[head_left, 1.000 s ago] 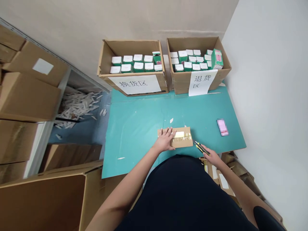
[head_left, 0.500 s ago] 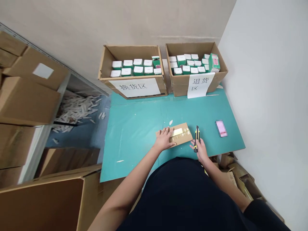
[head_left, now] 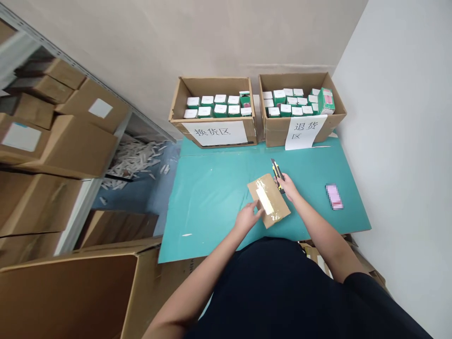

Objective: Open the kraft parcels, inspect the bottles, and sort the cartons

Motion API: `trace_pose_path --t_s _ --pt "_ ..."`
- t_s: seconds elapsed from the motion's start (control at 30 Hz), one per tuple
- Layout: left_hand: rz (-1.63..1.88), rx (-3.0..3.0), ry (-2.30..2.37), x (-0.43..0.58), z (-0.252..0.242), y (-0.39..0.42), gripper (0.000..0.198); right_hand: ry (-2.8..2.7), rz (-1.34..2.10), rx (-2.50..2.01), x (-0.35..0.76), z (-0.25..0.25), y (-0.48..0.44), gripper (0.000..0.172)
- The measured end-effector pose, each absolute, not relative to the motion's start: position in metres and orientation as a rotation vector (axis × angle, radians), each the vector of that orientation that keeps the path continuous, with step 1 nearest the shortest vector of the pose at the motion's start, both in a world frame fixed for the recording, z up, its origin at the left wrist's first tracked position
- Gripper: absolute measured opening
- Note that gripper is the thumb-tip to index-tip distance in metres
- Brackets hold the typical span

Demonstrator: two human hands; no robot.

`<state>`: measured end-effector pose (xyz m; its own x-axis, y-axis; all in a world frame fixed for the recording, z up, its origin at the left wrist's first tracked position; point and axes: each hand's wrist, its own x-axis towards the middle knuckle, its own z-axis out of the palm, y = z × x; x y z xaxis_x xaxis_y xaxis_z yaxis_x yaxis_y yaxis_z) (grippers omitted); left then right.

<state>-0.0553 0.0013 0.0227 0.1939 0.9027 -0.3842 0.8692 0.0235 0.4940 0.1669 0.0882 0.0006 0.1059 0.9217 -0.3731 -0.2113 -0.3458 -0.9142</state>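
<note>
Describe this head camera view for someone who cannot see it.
A left hand rests on a taped cardboard parcel on a teal table while the right hand grips a yellow-and-black box cutter. Two open cardboard boxes of white-and-green cartons stand beyond.

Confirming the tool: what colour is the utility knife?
The knife is black and yellow, best in the head view.

Hands can pass over the teal desk [head_left: 208, 197] from the left hand [head_left: 249, 216] to the far cartons [head_left: 212, 134], while the kraft mailer [head_left: 270, 200] lies between both hands, and the pixelated pink item [head_left: 334, 196] and white wall [head_left: 399, 141] stand beyond the right hand [head_left: 289, 186].
</note>
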Motion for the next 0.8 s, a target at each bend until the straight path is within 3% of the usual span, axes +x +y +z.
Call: trace_pose_path --t_s 0.1,0.17,0.27,0.43,0.63,0.8 --pt "0.183 1.936 1.68 -0.059 0.024 0.023 0.045 -0.647 1.4 -1.366 0.176 0.008 0.077 0.039" --pt "0.252 2.069 1.588 -0.063 0.022 0.048 0.053 -0.56 1.287 -1.414 0.185 0.008 0.046 0.045" --pt "0.145 2.15 1.425 -0.066 0.016 0.083 0.072 -0.428 1.107 -1.542 0.197 0.001 -0.02 0.051" --pt "-0.022 2.115 1.419 -0.069 0.011 0.091 0.08 -0.19 1.118 -1.56 0.19 -0.016 -0.087 0.055" --pt "-0.22 2.003 1.674 -0.076 0.02 0.024 0.084 -0.432 1.131 -1.541 0.195 -0.013 -0.041 0.045" --pt "-0.293 2.043 1.718 -0.078 0.029 -0.017 0.089 -0.671 1.315 -1.47 0.222 -0.004 0.004 0.047"
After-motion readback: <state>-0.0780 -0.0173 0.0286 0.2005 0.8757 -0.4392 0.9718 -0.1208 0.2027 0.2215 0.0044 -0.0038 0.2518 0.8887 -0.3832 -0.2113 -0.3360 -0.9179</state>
